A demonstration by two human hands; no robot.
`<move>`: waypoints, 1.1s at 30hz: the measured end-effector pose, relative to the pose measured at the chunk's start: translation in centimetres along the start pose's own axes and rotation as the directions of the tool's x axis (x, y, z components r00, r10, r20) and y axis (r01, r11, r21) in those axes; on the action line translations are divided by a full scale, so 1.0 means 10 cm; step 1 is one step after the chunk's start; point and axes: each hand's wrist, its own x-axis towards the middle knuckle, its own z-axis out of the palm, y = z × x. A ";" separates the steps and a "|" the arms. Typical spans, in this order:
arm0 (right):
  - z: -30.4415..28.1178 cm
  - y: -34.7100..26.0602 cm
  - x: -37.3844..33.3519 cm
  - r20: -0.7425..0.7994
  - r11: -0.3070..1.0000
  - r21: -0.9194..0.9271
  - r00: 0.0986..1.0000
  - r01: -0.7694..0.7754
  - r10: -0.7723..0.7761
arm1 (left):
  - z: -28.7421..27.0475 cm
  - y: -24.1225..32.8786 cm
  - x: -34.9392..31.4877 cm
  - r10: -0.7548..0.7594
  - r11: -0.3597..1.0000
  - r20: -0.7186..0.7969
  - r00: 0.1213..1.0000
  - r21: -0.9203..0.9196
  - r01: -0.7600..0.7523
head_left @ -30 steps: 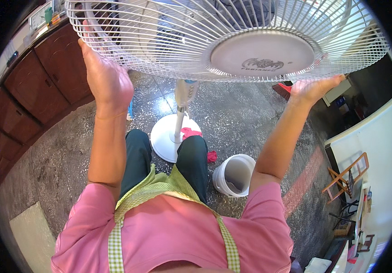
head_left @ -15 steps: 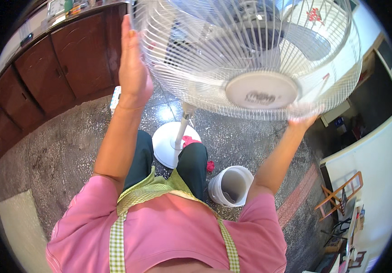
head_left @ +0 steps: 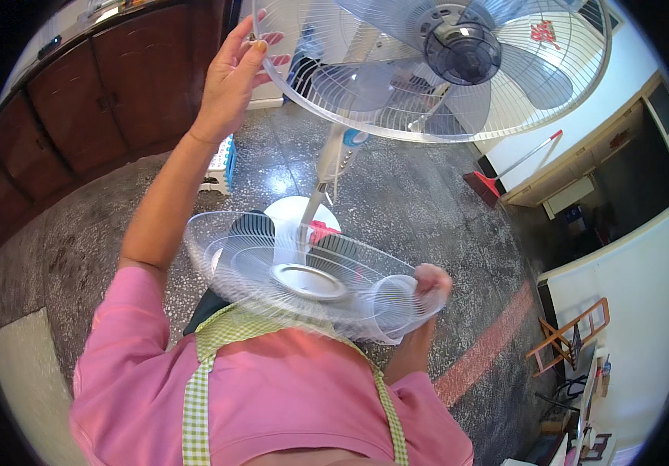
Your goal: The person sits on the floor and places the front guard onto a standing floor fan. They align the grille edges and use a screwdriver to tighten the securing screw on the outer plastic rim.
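A standing fan fills the top of the view, its grey see-through blades uncovered in front. My left hand grips the left rim of the fan's rear grille, fingers and thumb on either side of the edge. Lower down, my right hand holds the detached front grille by its right edge. This grille is tilted before my lap, apart from the fan, and slightly blurred. Behind it stand the fan's pole and round white base, partly covered.
A pink-red cloth lies on the base. A white bucket shows through the front grille. Dark wooden cabinets line the left, with a small blue-white stool beside them. A red broom and folding wooden rack are right.
The front grille has come away from the fan and moved down toward my lap in my right hand. My left hand has gone from lying flat along the rim to gripping the rear grille.
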 end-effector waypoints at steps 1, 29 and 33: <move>0.06 0.01 -0.07 0.040 0.991 -0.059 0.992 -0.117 0.119 | -0.05 -0.02 0.02 0.012 0.997 0.028 1.000 0.072 -0.014; 0.79 0.09 1.32 -0.057 0.867 -0.451 0.976 -0.212 0.209 | 0.18 -0.79 -0.32 -0.181 0.976 -0.110 0.977 0.103 0.192; 0.80 0.19 1.94 -0.143 0.997 0.011 0.987 -0.074 0.074 | 0.24 -0.81 -0.33 -0.155 0.982 -0.180 0.971 0.080 0.171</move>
